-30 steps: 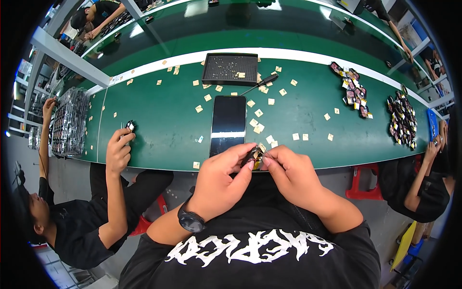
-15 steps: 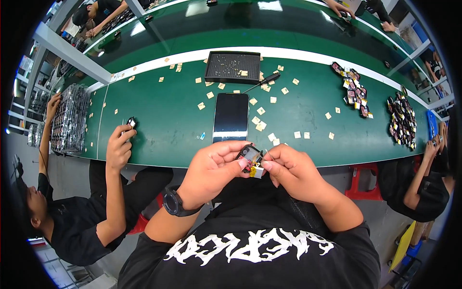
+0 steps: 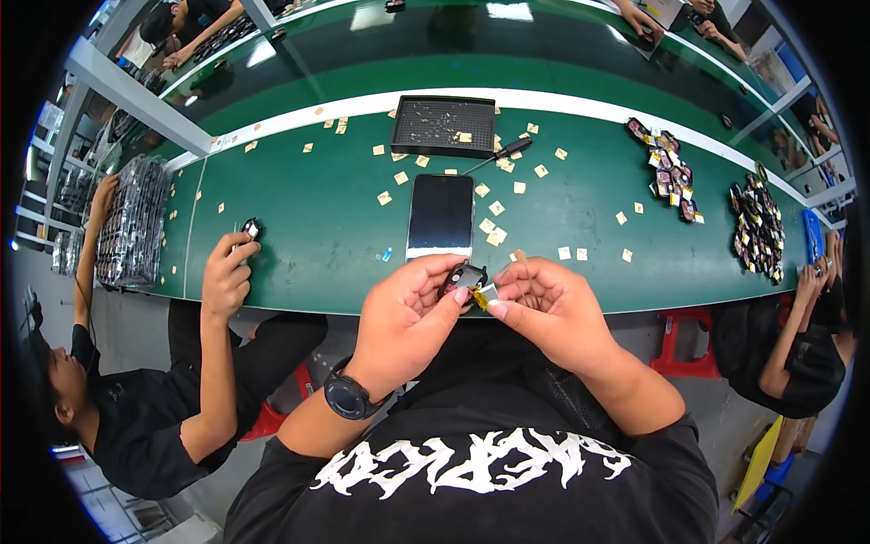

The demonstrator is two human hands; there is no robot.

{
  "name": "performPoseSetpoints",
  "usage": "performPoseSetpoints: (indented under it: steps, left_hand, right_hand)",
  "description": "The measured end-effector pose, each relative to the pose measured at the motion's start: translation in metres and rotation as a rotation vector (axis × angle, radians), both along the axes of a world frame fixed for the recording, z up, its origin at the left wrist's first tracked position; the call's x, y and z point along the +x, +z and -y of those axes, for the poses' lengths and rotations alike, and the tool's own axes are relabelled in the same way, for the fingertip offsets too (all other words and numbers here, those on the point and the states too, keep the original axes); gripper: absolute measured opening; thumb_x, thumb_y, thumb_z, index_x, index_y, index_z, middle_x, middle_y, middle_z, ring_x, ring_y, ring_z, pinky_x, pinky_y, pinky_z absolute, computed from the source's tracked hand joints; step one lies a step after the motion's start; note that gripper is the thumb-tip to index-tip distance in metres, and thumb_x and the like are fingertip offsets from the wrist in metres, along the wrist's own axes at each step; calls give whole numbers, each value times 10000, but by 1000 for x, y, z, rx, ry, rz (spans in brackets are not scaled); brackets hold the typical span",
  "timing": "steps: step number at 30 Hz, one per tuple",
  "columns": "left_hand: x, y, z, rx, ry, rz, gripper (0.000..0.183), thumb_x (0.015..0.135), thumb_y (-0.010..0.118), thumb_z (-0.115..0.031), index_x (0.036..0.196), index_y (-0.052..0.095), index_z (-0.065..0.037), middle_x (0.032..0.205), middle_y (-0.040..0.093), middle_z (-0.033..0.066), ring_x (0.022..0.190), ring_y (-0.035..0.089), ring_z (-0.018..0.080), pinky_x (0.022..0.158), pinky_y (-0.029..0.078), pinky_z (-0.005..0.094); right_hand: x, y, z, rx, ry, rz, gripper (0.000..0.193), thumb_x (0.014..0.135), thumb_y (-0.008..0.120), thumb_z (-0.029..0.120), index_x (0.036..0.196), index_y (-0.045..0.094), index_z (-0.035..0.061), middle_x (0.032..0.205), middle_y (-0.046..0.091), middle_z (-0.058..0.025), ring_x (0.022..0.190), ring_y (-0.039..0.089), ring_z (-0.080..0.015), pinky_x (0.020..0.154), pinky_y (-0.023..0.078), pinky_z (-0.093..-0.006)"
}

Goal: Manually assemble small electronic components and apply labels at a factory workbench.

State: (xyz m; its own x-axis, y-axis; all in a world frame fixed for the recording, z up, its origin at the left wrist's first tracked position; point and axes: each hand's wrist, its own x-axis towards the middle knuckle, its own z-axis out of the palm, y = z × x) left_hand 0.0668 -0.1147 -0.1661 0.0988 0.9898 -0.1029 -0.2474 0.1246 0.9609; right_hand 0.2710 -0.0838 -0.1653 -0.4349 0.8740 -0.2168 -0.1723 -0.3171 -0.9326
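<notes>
In front of my chest, my left hand (image 3: 405, 304) grips a small black device housing (image 3: 466, 276) between thumb and fingers. From the housing's near right side sticks out a small silver battery (image 3: 490, 294) with yellow tape. The thumb of my right hand (image 3: 555, 308) presses on this battery, its fingers curled behind. A small beige square (image 3: 518, 256) shows at the tip of my right index finger; whether it is stuck there or pinched is unclear. The inside of the housing is partly covered by my left thumb.
Beyond my hands lie a dark phone (image 3: 441, 216), a screwdriver (image 3: 509, 152) and a black tray (image 3: 443, 127). Beige squares (image 3: 497, 236) are scattered around. Device piles stand right (image 3: 671, 172) and farther right (image 3: 758, 231). A co-worker (image 3: 227, 272) holds a device at left.
The housing has tilted in my left hand. My right hand has shifted from the housing's upper edge to the battery, and a beige square now shows at its index fingertip.
</notes>
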Motion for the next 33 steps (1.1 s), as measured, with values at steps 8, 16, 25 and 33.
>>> performPoseSetpoints:
  steps: [8, 16, 25, 33]
  left_hand:
    - [2, -2, 0, 18, -15, -33, 374, 984, 565, 37, 1346, 495, 101, 1216, 638, 153, 1080, 653, 179, 942, 551, 317]
    - [4, -1, -1, -31, -33, 55, 370, 997, 553, 20, 1353, 491, 100, 1251, 623, 162, 1112, 646, 195, 956, 556, 333]
    - [7, 1, 1, -75, -58, -38, 236, 985, 564, 35, 1215, 600, 77, 1132, 693, 109, 1049, 661, 135, 934, 534, 275]
    - [8, 0, 0, -88, -82, -32, 279, 980, 564, 39, 1254, 595, 79, 1138, 696, 102, 1044, 662, 128, 924, 535, 269]
  right_hand:
    - [-2, 13, -2, -181, 44, 34, 179, 927, 727, 96, 1009, 651, -43, 904, 709, -70, 831, 658, -79, 736, 526, -213]
    - [-6, 12, 6, 39, -88, 171, 168, 908, 746, 87, 986, 680, -46, 842, 693, -17, 675, 583, -11, 604, 468, -181]
    - [-6, 8, 7, 510, -101, 447, 99, 851, 774, 34, 926, 732, -15, 804, 700, -73, 657, 619, -88, 567, 476, -240]
    - [-7, 2, 5, 680, -102, 447, 105, 847, 772, 18, 938, 736, -17, 797, 697, -104, 700, 653, -165, 612, 509, -281]
